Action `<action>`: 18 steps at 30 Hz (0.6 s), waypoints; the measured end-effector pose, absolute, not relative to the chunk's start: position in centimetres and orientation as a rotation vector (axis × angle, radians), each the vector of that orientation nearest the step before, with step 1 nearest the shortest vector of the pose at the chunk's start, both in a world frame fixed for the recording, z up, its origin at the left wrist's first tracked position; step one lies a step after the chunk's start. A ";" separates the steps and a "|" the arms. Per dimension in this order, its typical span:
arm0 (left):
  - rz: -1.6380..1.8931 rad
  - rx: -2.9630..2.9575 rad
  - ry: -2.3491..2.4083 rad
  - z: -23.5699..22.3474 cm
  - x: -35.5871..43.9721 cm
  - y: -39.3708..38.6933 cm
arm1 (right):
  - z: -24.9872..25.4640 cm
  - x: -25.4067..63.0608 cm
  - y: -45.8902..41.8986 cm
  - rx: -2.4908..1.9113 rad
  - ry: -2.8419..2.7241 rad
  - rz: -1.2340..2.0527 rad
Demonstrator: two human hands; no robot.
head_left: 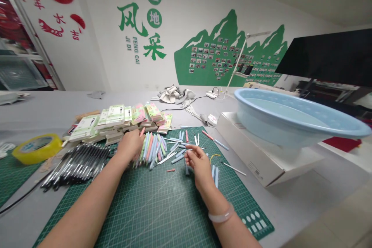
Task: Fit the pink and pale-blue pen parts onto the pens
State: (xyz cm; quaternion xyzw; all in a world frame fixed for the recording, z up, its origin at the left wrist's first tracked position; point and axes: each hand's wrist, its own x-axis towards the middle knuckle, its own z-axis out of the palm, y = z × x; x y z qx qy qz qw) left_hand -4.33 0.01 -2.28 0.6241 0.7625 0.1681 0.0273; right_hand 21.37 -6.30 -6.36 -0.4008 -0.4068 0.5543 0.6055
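My left hand (pixel 131 146) is closed at the left side of a pile of pastel pens (pixel 154 149), and a pink pen (pixel 142 131) pokes up from its fingers. My right hand (pixel 200 164) is pinched above scattered blue pen parts (pixel 178 158); whatever its fingertips grip is too small or hidden to name. Thin white refills (pixel 167 159) lie between the hands. Below them a short red piece (pixel 171 170) rests on the green cutting mat (pixel 151 209). Blue pen barrels (pixel 215 176) lie beside my right wrist.
Black pens (pixel 78 164) lie in a row at left, near yellow tape (pixel 37 148). Small boxes (pixel 116 115) are stacked behind. At right a blue basin (pixel 279 128) sits on a white box (pixel 261 159). Cloth gloves (pixel 174 95) and a cable lie at the back.
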 end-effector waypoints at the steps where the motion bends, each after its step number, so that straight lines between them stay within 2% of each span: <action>1: 0.477 1.918 2.379 -2.6 -4.3 -0.1 | -6.4 21.7 -6.0 -0.933 -0.914 1.253; 8: 0.312 1.886 2.433 -3.3 -4.0 -0.7 | -6.2 24.1 -4.8 -0.932 -0.773 1.063; 13: 0.402 1.991 2.446 -2.5 -3.0 -1.2 | -6.0 26.1 -3.8 -0.968 -0.700 0.948; 18: 0.622 2.362 1.988 -1.6 1.6 -1.5 | -5.9 27.6 -3.2 -1.032 -0.682 0.899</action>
